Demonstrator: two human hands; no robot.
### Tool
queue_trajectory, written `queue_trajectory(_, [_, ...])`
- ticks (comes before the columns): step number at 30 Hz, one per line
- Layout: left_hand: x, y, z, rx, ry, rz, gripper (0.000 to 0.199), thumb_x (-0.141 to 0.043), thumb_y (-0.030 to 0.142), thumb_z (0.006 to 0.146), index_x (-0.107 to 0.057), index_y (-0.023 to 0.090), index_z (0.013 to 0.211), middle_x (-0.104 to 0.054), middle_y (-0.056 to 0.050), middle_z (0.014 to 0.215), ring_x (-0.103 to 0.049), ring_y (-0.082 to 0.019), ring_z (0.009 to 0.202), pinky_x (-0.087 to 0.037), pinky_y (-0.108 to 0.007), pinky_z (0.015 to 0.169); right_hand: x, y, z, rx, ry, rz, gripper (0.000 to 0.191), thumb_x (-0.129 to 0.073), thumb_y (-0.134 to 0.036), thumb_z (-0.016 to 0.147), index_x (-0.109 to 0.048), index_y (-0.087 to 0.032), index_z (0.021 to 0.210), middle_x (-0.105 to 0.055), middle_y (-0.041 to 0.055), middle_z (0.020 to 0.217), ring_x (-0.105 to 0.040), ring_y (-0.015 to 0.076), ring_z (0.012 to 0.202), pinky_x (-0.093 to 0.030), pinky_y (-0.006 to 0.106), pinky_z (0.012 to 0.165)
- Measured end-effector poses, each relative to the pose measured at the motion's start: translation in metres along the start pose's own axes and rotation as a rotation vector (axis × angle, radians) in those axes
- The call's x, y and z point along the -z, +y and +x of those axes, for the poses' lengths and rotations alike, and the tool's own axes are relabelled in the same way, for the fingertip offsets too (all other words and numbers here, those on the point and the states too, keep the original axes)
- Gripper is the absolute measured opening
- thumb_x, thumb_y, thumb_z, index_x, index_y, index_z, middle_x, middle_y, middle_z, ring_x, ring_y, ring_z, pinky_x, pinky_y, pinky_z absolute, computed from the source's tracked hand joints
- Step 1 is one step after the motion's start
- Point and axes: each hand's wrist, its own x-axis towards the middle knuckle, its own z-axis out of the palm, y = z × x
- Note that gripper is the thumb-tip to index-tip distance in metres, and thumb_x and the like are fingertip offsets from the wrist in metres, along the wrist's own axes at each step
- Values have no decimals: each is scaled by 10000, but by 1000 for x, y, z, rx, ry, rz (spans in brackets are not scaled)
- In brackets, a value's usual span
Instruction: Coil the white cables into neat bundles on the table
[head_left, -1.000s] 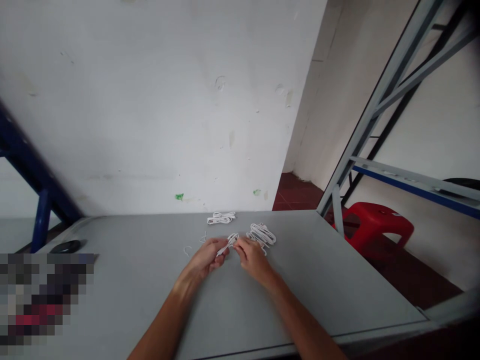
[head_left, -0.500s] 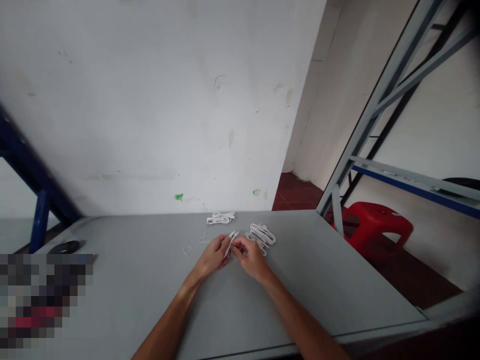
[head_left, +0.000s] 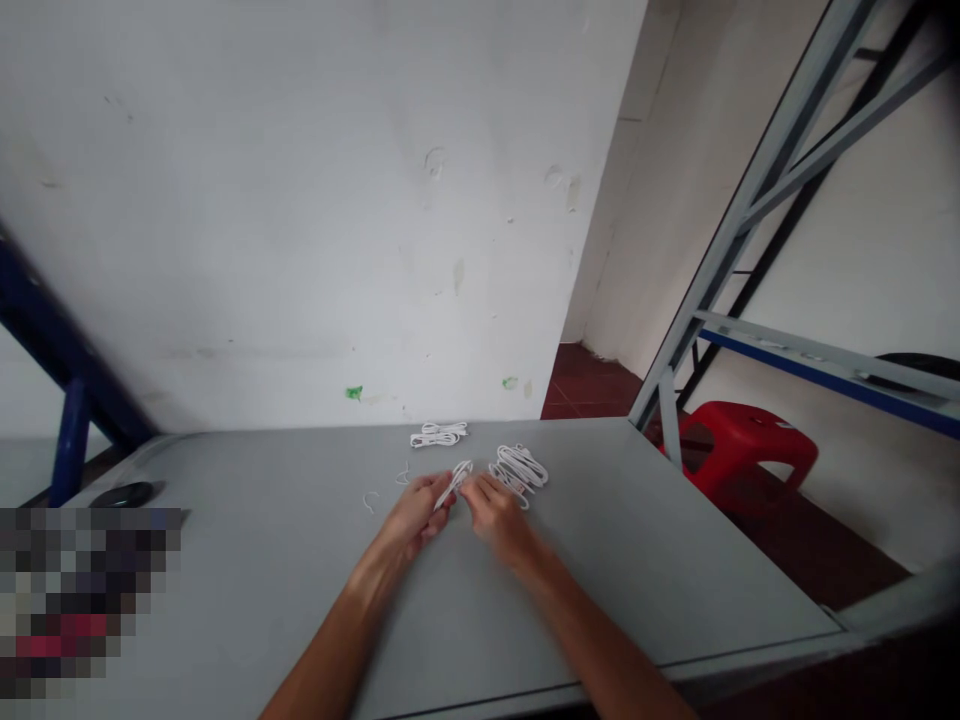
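Between my hands is a coiled white cable (head_left: 454, 482), held just above the grey table. My left hand (head_left: 421, 512) is closed around the lower left part of its loops. On the coil's right side my right hand (head_left: 491, 508) pinches with its fingers together; the exact spot it grips is hidden. Behind them, near the wall, lies a bundled white cable (head_left: 439, 434). Close to my right hand is another group of looped white cable (head_left: 523, 467). Thin white tie pieces (head_left: 370, 502) rest to the left of my left hand.
The grey table (head_left: 262, 560) reaches back to a white wall (head_left: 300, 200). A black computer mouse (head_left: 124, 495) sits at the left, by a blurred-out patch. A blue metal post (head_left: 71, 440) stands left; a grey metal frame (head_left: 675, 340) and a red plastic stool (head_left: 750, 450) are right.
My hands have turned the coil slightly, so more of its loops show. The right hand's fingers have curled over at the coil. The whole view has shifted slightly.
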Motion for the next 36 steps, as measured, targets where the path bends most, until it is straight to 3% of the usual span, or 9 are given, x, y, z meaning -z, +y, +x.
queue_trajectory(3, [3, 2, 0, 34, 9, -87, 418, -670, 545, 767, -483, 173, 723, -400, 86, 555, -201, 1, 353, -81, -171, 334, -3, 0, -1, 58, -6, -20, 318, -402, -6, 890, -637, -212, 947, -660, 67, 882, -601, 219, 871, -493, 341, 799])
queue_trajectory(6, [7, 6, -3, 56, -12, -91, 412, -668, 547, 774, -501, 170, 779, -457, 73, 610, -203, 6, 361, -68, -166, 337, -3, 2, 0, 8, 30, 37, 286, -412, -34, 908, -637, -207, 947, -660, 77, 898, -602, 216, 874, -493, 337, 793])
queue_trajectory(15, [11, 20, -16, -14, -216, 170, 504, -617, 635, 791, -627, 170, 985, -417, 84, 572, -200, -23, 376, -86, -207, 376, 7, 29, -2, -533, 261, 121, 127, -513, -244, 895, -588, -189, 810, -631, 32, 726, -560, 174, 658, -428, 279, 659])
queue_trajectory(19, [6, 8, -9, -116, -110, 513, 479, -563, 637, 814, -621, 163, 801, -473, 54, 516, -349, -77, 398, -216, -219, 413, 15, 32, 2, -644, 338, 209, 165, -549, -326, 871, -607, -178, 824, -654, 38, 747, -552, 165, 637, -426, 270, 621])
queue_trajectory(23, [6, -2, -4, -269, -97, 733, 426, -524, 561, 857, -637, 164, 754, -587, 0, 605, -491, -139, 530, -315, -239, 509, 16, 22, 7, -562, 234, 294, 146, -559, -303, 871, -618, -188, 805, -653, 29, 769, -556, 163, 674, -429, 269, 643])
queue_trajectory(28, [10, -4, 2, -422, 54, 739, 395, -590, 517, 825, -682, 152, 947, -689, -63, 883, -566, -172, 721, -384, -244, 630, 10, 9, 8, -347, 74, 260, 97, -579, -178, 862, -633, -192, 783, -641, 40, 801, -562, 196, 812, -428, 306, 745])
queue_trajectory(32, [13, -3, 12, -413, 124, 775, 419, -438, 454, 882, -630, 153, 664, -592, -15, 596, -496, -142, 567, -337, -244, 561, 9, 2, 6, -283, -33, 245, 51, -605, -189, 876, -645, -200, 847, -658, 50, 892, -571, 212, 905, -429, 326, 823])
queue_trajectory(33, [16, -2, 14, -387, 153, 778, 420, -418, 443, 881, -622, 156, 652, -567, -3, 554, -492, -141, 542, -335, -244, 552, 10, 1, 6, -285, -73, 235, 38, -622, -206, 874, -649, -201, 900, -664, 53, 931, -576, 213, 931, -428, 327, 842])
queue_trajectory(36, [29, 2, 20, -286, 233, 848, 391, -398, 414, 883, -663, 153, 761, -586, 4, 547, -532, -151, 532, -365, -248, 568, 15, -1, 4, -263, -248, 157, 290, -719, -293, 818, -637, -211, 1083, -673, 59, 1049, -578, 232, 1030, -404, 346, 913])
